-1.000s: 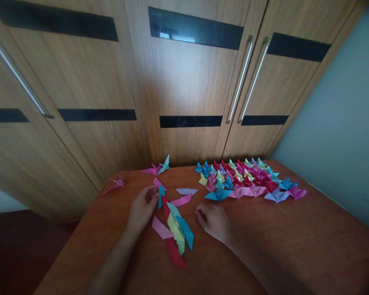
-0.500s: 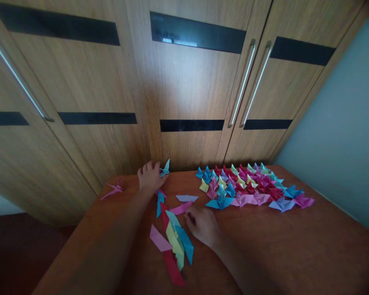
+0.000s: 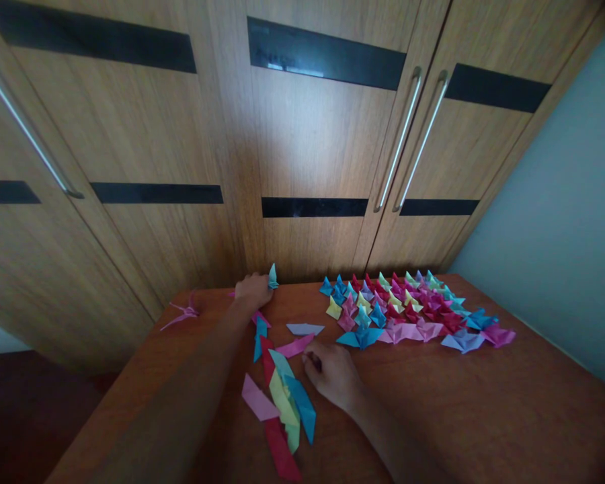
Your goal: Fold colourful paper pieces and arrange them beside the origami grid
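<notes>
At the table's back edge, my left hand [image 3: 253, 290] is closed, with its thumb side against a light-blue folded paper crane [image 3: 273, 277] that stands upright. Most of its fingers point away from me and are partly hidden. My right hand [image 3: 334, 376] rests on the table in a loose curl, and nothing shows in it. Beside its knuckles is the end of a pink folded paper piece [image 3: 295, 346]. Between my arms lie more flat folded pieces: a yellow one [image 3: 286, 407], a blue one [image 3: 301, 407], a red one [image 3: 281, 450] and a light-pink one [image 3: 259, 398].
Rows of colourful folded paper pieces [image 3: 393, 302] cover the back right of the wooden table [image 3: 458, 417]. A pink paper crane [image 3: 184, 312] lies at the far left. Behind the table stands a wooden wardrobe [image 3: 312, 148]; a pale wall [image 3: 559, 235] is on the right.
My left hand has turned and its spread fingers have drawn in beside the light-blue crane, which now looks more upright and narrower. My right hand has stayed in place.
</notes>
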Tool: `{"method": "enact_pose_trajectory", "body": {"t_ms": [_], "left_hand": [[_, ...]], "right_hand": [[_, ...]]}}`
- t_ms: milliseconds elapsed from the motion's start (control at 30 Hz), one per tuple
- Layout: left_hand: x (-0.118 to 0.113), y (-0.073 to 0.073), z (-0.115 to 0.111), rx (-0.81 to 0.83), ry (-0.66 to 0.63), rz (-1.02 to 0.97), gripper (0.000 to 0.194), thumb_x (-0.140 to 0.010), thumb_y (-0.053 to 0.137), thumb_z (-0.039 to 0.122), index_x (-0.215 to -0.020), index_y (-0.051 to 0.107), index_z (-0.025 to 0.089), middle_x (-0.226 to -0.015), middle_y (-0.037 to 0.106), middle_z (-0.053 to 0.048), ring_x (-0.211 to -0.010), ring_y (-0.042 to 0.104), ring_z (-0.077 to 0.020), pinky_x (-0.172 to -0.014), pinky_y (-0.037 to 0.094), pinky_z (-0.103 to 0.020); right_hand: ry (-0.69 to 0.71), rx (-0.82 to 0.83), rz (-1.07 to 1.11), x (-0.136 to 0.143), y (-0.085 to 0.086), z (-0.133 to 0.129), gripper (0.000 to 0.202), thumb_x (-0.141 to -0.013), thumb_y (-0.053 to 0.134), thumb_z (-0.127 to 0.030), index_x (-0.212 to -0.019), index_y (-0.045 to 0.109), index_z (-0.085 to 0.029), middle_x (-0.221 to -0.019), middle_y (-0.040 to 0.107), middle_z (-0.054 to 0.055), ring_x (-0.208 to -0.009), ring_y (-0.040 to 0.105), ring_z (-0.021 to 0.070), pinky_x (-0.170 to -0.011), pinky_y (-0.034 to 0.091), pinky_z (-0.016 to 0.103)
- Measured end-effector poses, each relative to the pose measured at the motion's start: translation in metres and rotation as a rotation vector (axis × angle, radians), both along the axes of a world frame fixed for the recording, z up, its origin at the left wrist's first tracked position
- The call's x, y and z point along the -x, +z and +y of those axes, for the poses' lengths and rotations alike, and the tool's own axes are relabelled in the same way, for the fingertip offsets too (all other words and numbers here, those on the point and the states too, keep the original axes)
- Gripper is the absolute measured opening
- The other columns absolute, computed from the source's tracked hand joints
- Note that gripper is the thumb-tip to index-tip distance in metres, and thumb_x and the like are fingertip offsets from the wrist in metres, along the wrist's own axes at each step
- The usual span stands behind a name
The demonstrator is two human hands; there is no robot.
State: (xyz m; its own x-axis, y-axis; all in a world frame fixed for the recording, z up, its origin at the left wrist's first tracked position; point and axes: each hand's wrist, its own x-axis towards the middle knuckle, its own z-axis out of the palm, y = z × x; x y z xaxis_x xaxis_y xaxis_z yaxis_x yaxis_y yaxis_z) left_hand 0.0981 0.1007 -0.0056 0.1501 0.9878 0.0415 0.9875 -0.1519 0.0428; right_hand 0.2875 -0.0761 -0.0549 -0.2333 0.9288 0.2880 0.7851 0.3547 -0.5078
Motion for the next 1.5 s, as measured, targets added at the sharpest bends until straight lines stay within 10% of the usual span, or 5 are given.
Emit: {"method": "enact_pose_trajectory", "body": {"t_ms": [600, 1067, 1500], "left_hand": [[0.004, -0.014, -0.1, -0.137, -0.184, -0.189, 0.032, -0.081, 0.055, 0.03, -0.113, 0.06, 0.028, -0.114, 0.066, -0.006, -0.108, 0.056, -0.0277, -0.102, 0.025, -0.046], [-0.005, -0.011, -0.097, -0.196, -0.263, -0.272, 0.035, -0.077, 0.052, 0.016, -0.108, 0.062, 0.03, -0.108, 0.07, -0.003, -0.107, 0.057, -0.026, -0.108, 0.005, -0.053], [-0.015, 0.004, -0.087, -0.257, -0.466, -0.263, 0.022, -0.081, 0.049, 0.012, -0.084, 0.067, 0.024, -0.09, 0.07, -0.002, -0.092, 0.06, -0.0217, -0.105, 0.019, -0.048]], "right_hand": [[0.022, -0.003, 0.066, -0.001, 0.0, 0.0, 0.014, -0.085, 0.047, -0.021, -0.079, 0.06, -0.02, -0.067, 0.063, -0.001, -0.061, 0.057, 0.0117, -0.057, 0.033, 0.02], [0.032, -0.005, 0.117, -0.004, -0.001, -0.001, 0.015, -0.083, 0.047, -0.02, -0.076, 0.059, -0.02, -0.062, 0.059, -0.003, -0.057, 0.054, 0.0108, -0.055, 0.032, 0.02], [0.057, -0.002, 0.23, -0.006, -0.004, 0.001, 0.012, -0.081, 0.049, -0.016, -0.075, 0.059, -0.02, -0.062, 0.058, -0.003, -0.056, 0.054, 0.0101, -0.055, 0.034, 0.019]]}}
